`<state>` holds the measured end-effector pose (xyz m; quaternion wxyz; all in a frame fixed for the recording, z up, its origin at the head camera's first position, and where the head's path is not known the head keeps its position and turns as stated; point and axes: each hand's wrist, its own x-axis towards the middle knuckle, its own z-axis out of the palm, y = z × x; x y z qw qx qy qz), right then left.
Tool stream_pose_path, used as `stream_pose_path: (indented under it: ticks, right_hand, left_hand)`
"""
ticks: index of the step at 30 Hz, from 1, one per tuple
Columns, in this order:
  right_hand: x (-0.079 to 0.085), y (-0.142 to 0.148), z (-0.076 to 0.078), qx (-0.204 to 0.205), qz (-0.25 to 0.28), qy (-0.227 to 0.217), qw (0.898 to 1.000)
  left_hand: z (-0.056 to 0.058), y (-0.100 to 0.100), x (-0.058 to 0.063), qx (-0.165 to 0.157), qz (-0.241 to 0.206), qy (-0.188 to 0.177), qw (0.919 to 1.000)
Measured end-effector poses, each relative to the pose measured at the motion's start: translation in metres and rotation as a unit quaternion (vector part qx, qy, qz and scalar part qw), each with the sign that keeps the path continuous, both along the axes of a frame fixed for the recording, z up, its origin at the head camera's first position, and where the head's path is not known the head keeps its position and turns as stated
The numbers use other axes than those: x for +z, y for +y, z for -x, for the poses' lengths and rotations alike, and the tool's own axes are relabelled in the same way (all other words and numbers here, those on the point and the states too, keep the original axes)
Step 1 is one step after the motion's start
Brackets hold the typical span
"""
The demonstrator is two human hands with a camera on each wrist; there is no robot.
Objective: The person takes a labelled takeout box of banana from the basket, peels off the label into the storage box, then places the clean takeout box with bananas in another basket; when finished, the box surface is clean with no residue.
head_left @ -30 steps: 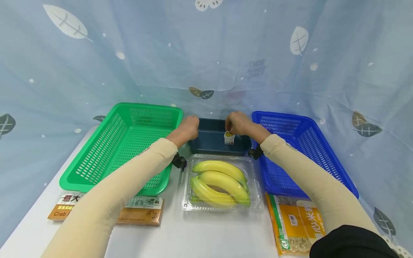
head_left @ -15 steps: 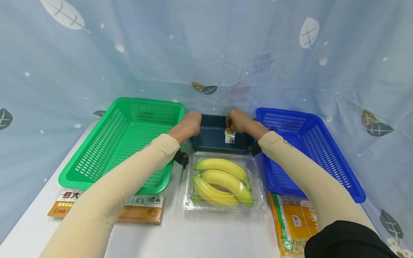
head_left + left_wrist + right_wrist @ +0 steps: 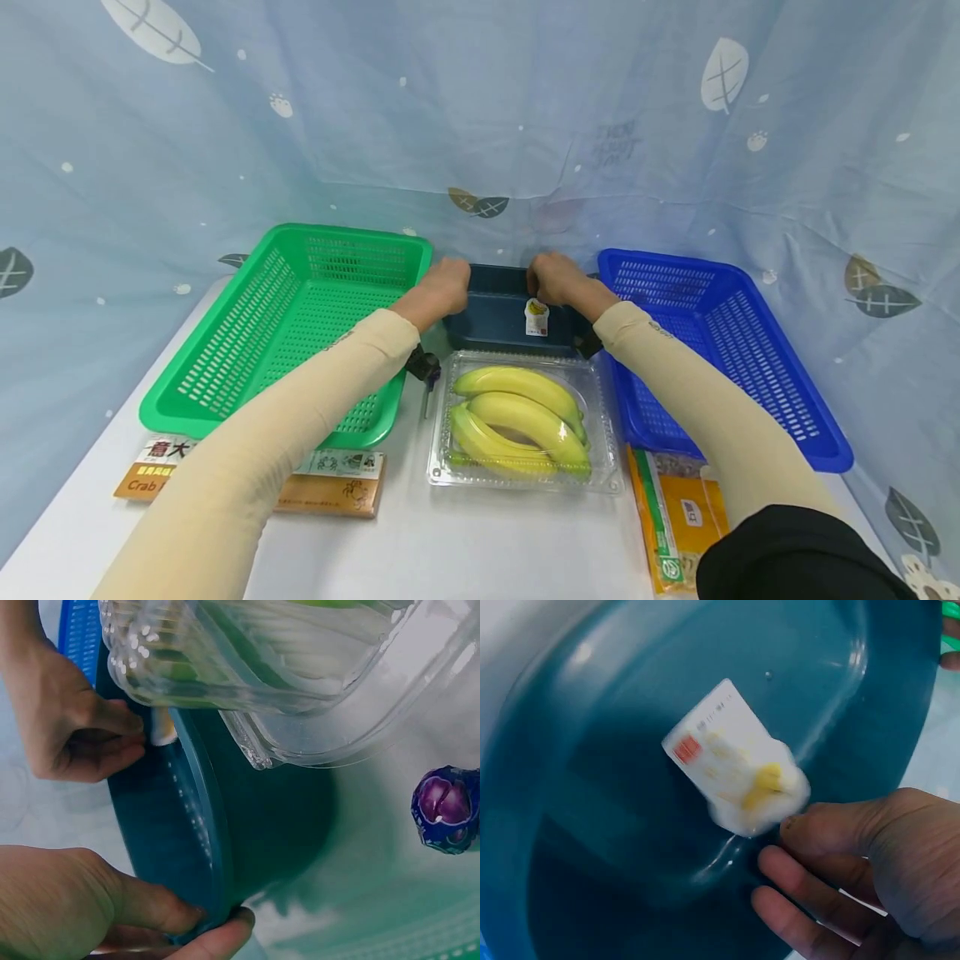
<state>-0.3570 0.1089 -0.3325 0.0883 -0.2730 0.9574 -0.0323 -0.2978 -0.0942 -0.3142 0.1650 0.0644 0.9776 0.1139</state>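
A person's right hand [image 3: 555, 279] pinches a small white card [image 3: 537, 317] printed with a banana over a dark teal tray [image 3: 487, 321], as the left hand [image 3: 442, 287] grips the tray's left end, seen from the head camera. The tray, smooth and oblong, sits between a green basket [image 3: 330, 308] and a blue basket [image 3: 720, 325], both of perforated plastic with sloping walls. Just in front of it on the white table [image 3: 510, 542], a clear, ribbed clamshell [image 3: 525, 483] holds bananas [image 3: 536, 421], curved and yellow with greenish tips. A flat pack [image 3: 333, 492] lettered "Crab" lies before the green basket, partly under a cream sleeve [image 3: 277, 450]; a glossy orange packet [image 3: 678, 517] lies before the blue one. Against the frame from a second ago, both hands keep their places at the tray, while the right arm covers more of the packet. From the left wrist, the left thumb and a finger are pressed together on the tray's rounded rim, the right hand's curled fingers meet the card beyond, and a ball [image 3: 448, 810] in blue and purple wrapping shows near the clamshell's transparent corner. From the right wrist, the thumb presses the card's banana end, other fingers bent beside it; the card, slightly blurred, shows a red square against the tray's interior. Whether it touches the tray floor cannot be told.
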Motion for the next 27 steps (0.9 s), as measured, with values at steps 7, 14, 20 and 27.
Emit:
stream_pose_path:
  ticks: [7, 14, 20, 27]
  right_hand:
    - [0.004, 0.002, -0.001, -0.004, -0.01, 0.002, 1.0]
    - [0.012, 0.004, -0.004, -0.002, 0.0, 0.002, 1.0]
    - [0.023, 0.003, -0.008, -0.004, 0.017, -0.002, 1.0]
    - [0.04, 0.002, -0.02, 0.017, 0.044, 0.012, 0.999]
  left_hand:
    - [-0.002, 0.001, 0.001, -0.004, -0.006, 0.008, 0.9999]
    - [-0.002, -0.002, -0.002, -0.007, -0.004, 0.019, 0.9998]
    - [0.001, -0.006, -0.004, 0.005, -0.011, 0.016, 0.9998]
    - [0.003, -0.011, 0.001, -0.018, -0.02, 0.015, 0.9995]
